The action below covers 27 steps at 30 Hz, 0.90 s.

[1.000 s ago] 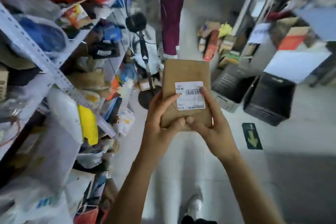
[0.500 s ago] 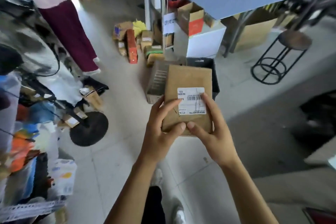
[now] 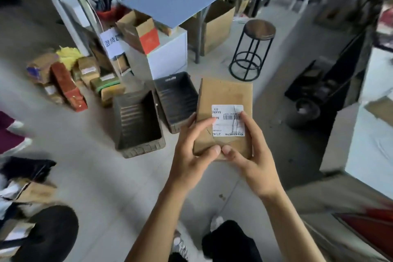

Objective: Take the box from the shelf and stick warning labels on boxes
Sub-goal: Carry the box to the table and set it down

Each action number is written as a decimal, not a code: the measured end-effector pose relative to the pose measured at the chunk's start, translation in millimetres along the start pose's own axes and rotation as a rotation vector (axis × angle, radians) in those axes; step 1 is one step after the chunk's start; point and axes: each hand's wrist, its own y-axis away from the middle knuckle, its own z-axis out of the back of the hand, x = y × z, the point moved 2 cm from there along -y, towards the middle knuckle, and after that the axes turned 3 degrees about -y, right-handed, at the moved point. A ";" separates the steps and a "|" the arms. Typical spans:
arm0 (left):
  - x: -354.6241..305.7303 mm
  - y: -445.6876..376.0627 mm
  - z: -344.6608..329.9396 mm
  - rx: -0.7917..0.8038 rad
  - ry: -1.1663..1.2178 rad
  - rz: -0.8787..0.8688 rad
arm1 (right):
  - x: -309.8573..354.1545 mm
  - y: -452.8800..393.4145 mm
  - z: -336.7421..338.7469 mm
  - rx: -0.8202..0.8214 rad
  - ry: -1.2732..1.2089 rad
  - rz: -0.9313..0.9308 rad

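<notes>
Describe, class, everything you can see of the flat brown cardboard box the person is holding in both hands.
The flat brown cardboard box is thin, rectangular and plain, with a scuffed, creased face. A white rectangular printed label, wrinkled, carries a barcode and black text that reads sideways. The box is held upright above the floor, its face turned to the camera. The left hand grips its lower left edge and the right hand its lower right, thumbs pressed on the face near the bottom. No warning label shows on it.

One brown box (image 3: 225,100), two hands, two dark bins, one round stool (image 3: 253,49).
</notes>
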 end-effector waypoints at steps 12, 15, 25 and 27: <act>15.1 -223.9 -118.3 0.245 -0.074 -0.075 | -47.8 -178.4 127.6 -0.203 0.049 0.033; 16.0 -275.8 -143.6 0.253 -0.072 -0.073 | -54.4 -225.4 155.1 -0.220 0.027 0.043; 54.9 -446.9 -201.6 0.219 -0.054 -0.031 | -96.4 -401.2 218.7 -0.194 0.056 0.011; 68.6 -491.1 -206.8 0.190 -0.044 -0.030 | -108.0 -449.8 225.2 -0.170 0.058 0.008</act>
